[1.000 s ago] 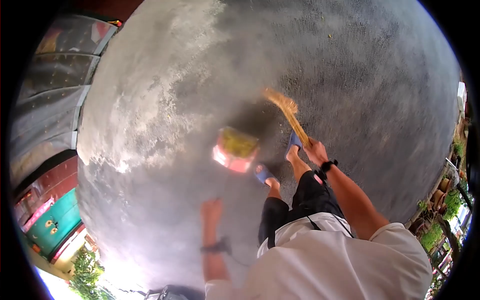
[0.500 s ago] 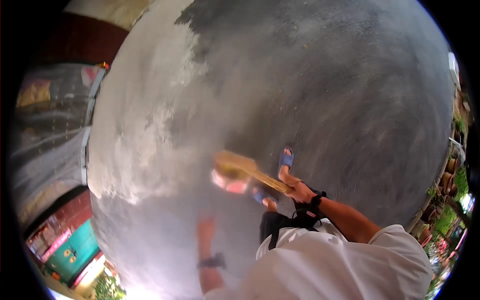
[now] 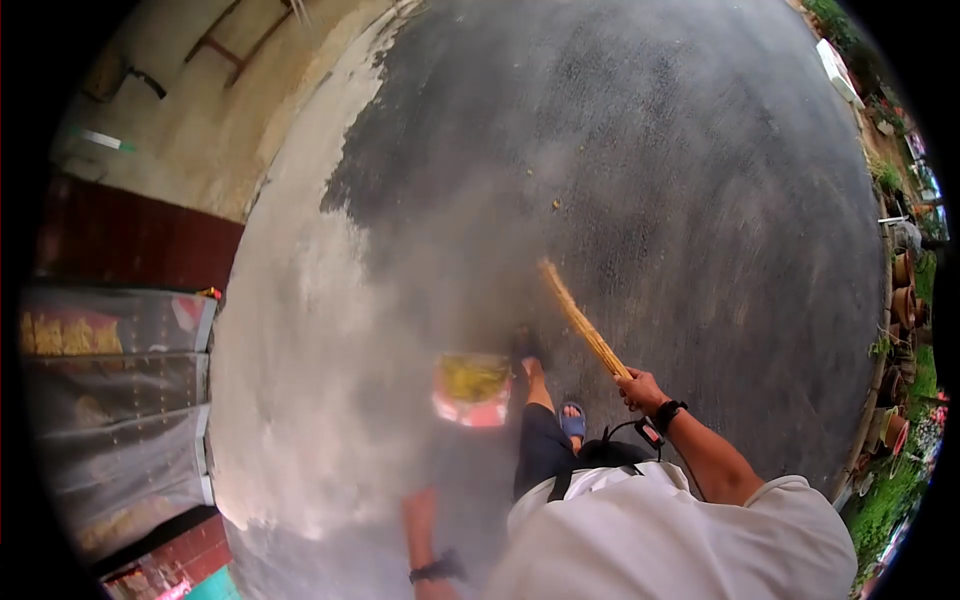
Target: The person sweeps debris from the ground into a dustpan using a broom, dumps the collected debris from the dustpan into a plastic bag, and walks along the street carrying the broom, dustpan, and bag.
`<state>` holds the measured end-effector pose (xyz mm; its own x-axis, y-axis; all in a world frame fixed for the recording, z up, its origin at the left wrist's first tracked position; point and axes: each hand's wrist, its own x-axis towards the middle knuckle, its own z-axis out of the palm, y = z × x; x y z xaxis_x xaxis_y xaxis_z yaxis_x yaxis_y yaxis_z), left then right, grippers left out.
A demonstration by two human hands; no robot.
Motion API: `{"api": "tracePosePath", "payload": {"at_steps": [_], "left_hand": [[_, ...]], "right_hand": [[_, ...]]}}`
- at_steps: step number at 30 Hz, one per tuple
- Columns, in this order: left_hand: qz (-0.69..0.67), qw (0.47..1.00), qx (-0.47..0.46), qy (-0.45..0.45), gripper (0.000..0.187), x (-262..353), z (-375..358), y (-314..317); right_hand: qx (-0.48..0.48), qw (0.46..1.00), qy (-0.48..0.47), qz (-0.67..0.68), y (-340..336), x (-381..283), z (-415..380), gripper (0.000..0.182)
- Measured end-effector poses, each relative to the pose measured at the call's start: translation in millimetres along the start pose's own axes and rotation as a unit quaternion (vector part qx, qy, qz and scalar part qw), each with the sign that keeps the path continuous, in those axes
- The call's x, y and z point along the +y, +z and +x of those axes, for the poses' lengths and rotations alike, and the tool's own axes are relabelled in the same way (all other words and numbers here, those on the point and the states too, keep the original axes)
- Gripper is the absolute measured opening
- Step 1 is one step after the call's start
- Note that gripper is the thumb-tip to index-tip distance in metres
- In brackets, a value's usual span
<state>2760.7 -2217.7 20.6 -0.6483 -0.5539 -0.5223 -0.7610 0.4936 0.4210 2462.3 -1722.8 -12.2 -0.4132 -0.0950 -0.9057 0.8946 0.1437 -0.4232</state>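
My right hand (image 3: 642,390) is closed around the handle of a straw broom (image 3: 585,322), which slants up and away over the dark ground, its tip slightly blurred. Lower left, my left forearm (image 3: 420,530) reaches forward with a dark band at the wrist; the hand at its end is smeared, its fingers not distinguishable. Just beyond that hand is a boxy red-and-white container (image 3: 472,390) with a yellow inside, also blurred. I cannot tell whether my left hand holds it. My feet in blue sandals (image 3: 573,422) stand between container and broom.
Dark pavement (image 3: 680,200) meets a paler patch (image 3: 300,300) on the left. Grey sheeting (image 3: 120,385) and a wall (image 3: 210,100) line the left side. Plant pots (image 3: 903,305) and greenery edge the right, near a white box (image 3: 838,70). Small bits (image 3: 556,204) lie ahead.
The broom has swung from pointing left beside the container to pointing up and away from it. The view has shifted as I step; the other foot is now forward.
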Motion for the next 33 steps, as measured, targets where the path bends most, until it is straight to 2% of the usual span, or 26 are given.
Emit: {"api": "tracePosePath", "payload": {"at_steps": [1,5,8,9,11,12,13,16,19,22,25,26,29,30,31,33], "left_hand": [[0.001,1.000,0.001,-0.007,0.034,11,25,2],[0.021,0.997,-0.003,0.069,0.038,69,130,-3],[0.026,0.993,0.004,0.116,0.042,157,167,-10],[0.047,0.988,0.008,0.150,0.043,195,179,-23],[0.086,0.985,-0.002,0.151,0.044,246,227,-35],[0.104,0.988,-0.024,0.107,0.044,261,248,-36],[0.124,0.989,-0.048,0.062,0.044,279,264,-40],[0.096,0.979,-0.061,0.171,0.042,342,306,-50],[0.180,0.961,-0.093,0.186,0.037,419,335,-60],[0.175,0.966,-0.081,0.174,0.037,475,366,-43],[0.184,0.971,-0.136,0.065,0.034,540,393,-30],[0.193,0.970,-0.138,0.053,0.034,553,404,-21],[0.203,0.968,-0.136,0.065,0.033,574,428,10],[0.213,0.964,-0.145,0.061,0.033,584,431,16],[0.218,0.963,-0.147,0.057,0.033,600,436,23],[0.217,0.964,-0.141,0.053,0.032,626,446,33]], "right_hand": [[0.005,1.000,-0.001,0.028,-5,-16,15,0.025],[0.025,0.994,0.002,0.107,-16,-94,57,0.014],[0.056,0.992,0.008,0.109,-29,-141,82,0.011],[0.057,0.992,0.013,0.115,-28,-150,89,0.012],[0.057,0.989,0.011,0.137,-31,-173,114,0.014],[0.078,0.994,-0.015,0.081,-33,-183,128,0.015],[0.076,0.991,0.006,0.106,-34,-201,136,0.016],[0.065,0.986,0.014,0.150,-36,-257,167,0.021],[0.084,0.988,0.007,0.127,-38,-307,207,0.026],[0.102,0.991,-0.009,0.085,-53,-347,259,0.025],[0.123,0.985,-0.015,0.116,-63,-391,310,0.025],[0.123,0.985,-0.015,0.122,-64,-406,320,0.023],[0.100,0.988,-0.040,0.111,-68,-419,378,0.020],[0.113,0.984,-0.014,0.134,-57,-425,382,0.020],[0.135,0.986,-0.053,0.087,-41,-431,378,0.021],[0.039,0.988,0.051,0.137,-31,-418,389,0.025]]}}
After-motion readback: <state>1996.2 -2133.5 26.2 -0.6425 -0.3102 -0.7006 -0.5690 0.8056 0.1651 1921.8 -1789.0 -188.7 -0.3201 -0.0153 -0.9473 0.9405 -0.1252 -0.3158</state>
